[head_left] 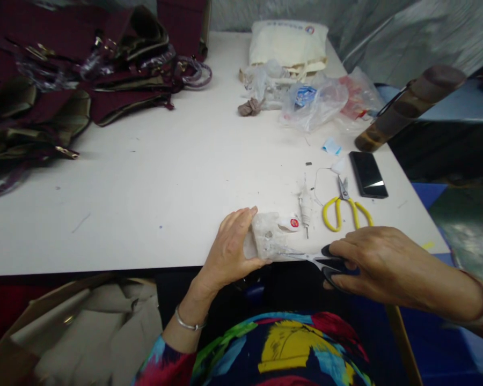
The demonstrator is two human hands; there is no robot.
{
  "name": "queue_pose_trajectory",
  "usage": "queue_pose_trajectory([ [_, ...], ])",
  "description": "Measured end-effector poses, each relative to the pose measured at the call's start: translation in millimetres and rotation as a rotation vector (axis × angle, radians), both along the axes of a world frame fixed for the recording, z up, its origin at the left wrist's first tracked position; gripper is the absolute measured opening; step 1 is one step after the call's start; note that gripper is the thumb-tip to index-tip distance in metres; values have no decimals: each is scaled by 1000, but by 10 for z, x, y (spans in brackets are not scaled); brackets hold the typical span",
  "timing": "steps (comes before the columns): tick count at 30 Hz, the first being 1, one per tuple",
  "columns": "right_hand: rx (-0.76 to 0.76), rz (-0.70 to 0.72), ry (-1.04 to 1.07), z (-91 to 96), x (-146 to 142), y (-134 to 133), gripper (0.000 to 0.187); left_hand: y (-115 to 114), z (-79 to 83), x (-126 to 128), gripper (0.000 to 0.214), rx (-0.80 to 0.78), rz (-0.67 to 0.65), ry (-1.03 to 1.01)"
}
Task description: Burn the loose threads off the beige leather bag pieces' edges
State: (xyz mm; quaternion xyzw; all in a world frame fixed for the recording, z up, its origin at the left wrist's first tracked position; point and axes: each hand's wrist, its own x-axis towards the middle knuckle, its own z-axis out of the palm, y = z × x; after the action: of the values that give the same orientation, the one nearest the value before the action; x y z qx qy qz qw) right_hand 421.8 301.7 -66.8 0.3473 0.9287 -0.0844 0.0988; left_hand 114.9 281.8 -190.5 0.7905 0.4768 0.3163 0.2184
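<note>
At the table's front edge, my left hand curves its fingers and thumb round one end of a whitish, cloudy block-like piece, whose kind I cannot make out. My right hand has its fingers in the black handles of a pair of scissors. The scissor blades point left and reach the block's lower right part; whether they touch it is unclear. Just beyond lies a white scrap with a red round mark. A white-wrapped slim tool with a metal tip and yellow-handled scissors rest nearby.
A black phone and a tall dark bottle stand along the right edge. Plastic bags and a cream cloth bag are at the back. Maroon handbags crowd the left; below, a carton holds beige pieces.
</note>
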Motion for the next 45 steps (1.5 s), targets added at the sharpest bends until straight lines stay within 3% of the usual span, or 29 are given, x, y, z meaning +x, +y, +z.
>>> queue_pose_trajectory([
  [14,-65,22,-70,65,-66,117,24,3,-15,-8,123,12,-21,-22],
  [27,-146,20,-228,240,-202,255,28,3,-52,-11,123,37,-25,-39],
  [34,-146,17,-199,254,-256,297,32,0,-48,-17,124,29,-23,-31],
  [39,-178,37,-174,283,-291,376,28,5,-35,-17,122,22,-28,-42],
  [45,-109,119,-192,307,-287,395,22,7,-39,-17,122,19,-29,-41],
])
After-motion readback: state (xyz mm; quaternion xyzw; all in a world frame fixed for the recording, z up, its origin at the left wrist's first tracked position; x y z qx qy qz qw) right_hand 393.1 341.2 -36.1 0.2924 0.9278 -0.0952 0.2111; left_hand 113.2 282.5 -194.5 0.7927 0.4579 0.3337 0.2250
